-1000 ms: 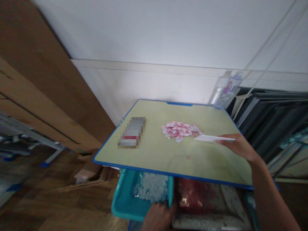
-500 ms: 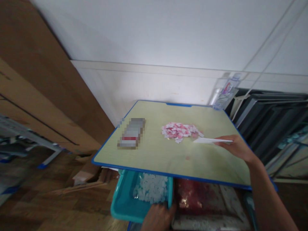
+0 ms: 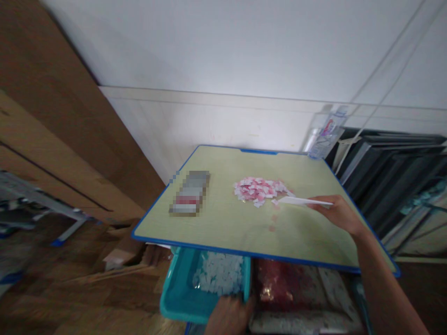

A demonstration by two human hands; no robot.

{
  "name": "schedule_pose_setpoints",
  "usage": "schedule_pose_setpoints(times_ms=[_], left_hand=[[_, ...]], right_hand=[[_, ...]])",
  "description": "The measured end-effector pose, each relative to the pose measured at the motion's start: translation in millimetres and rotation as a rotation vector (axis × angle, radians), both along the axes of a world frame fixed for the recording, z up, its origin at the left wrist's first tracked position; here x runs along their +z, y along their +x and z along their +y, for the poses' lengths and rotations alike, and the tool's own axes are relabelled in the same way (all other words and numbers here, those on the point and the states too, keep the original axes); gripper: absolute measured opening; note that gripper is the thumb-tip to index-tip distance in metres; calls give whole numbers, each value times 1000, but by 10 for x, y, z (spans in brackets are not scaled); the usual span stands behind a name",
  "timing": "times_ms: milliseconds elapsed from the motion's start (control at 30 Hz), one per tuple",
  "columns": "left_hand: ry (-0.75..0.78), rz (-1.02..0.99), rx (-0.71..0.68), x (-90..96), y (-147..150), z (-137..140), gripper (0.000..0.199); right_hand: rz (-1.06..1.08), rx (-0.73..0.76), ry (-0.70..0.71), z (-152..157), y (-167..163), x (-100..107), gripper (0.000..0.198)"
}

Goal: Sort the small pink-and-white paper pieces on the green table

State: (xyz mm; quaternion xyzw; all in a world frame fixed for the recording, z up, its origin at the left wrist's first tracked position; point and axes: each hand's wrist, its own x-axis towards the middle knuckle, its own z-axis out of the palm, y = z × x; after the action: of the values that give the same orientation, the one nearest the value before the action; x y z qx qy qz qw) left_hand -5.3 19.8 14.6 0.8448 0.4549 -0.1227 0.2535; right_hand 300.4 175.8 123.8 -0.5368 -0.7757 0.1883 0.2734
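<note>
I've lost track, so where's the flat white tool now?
In the head view, the flat white tool is right of centre in the right hand, its tip beside the pile of pinkish pieces on the table.

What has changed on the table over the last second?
Beside the one loose pink piece seen earlier, more now lie in a line toward the white scraper. The right hand, gripping that scraper throughout, has shifted slightly left. No visible grasp or release. The left hand by the basin, the main pile and the bottle look unmoved.
</note>
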Motion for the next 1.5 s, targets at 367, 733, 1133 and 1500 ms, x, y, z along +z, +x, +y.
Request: schedule_pose_setpoints(times_ms=[367, 733, 1133, 1500], left_hand=[[14, -20, 8, 2, 1, -11, 43], [37, -12, -13, -13, 3, -3, 40], [54, -59, 11, -16, 0, -19, 36], [70, -46, 5, -11, -8, -25, 43]], right_hand=[[29, 55, -135, -202, -70, 49, 32], [41, 35, -130, -150, -154, 73, 38], [78, 12, -150, -152, -163, 48, 38], [160, 68, -169, 20, -309, -151, 38]])
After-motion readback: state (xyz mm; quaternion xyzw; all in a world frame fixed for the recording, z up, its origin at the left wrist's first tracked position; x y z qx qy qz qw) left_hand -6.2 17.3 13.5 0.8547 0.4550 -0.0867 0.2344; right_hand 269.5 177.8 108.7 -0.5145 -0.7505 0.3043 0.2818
